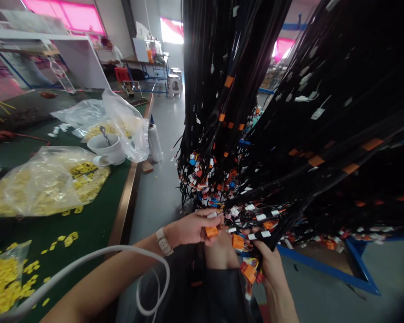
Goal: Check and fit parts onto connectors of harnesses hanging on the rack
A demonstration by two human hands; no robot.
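Black cable bundles (218,54) hang in front of me and to the right, their lower ends crowded with white, orange, blue and red connectors. My left hand (207,226), with a pale band on its wrist, has its fingers closed on an orange connector (211,231). Close by on the right, my right hand (268,258) is wrapped round a cable bundle with white labels. Several orange connectors (249,272) and coloured wires hang beside its fingers. Another orange connector (237,241) sits between the two hands.
At left, a green-topped table (116,190) holds bags of yellow parts (50,179), loose yellow pieces and a white mug (110,148). A white cable (121,248) loops across my left forearm. A blue frame (336,276) stands low at right. A person (113,54) sits farther back.
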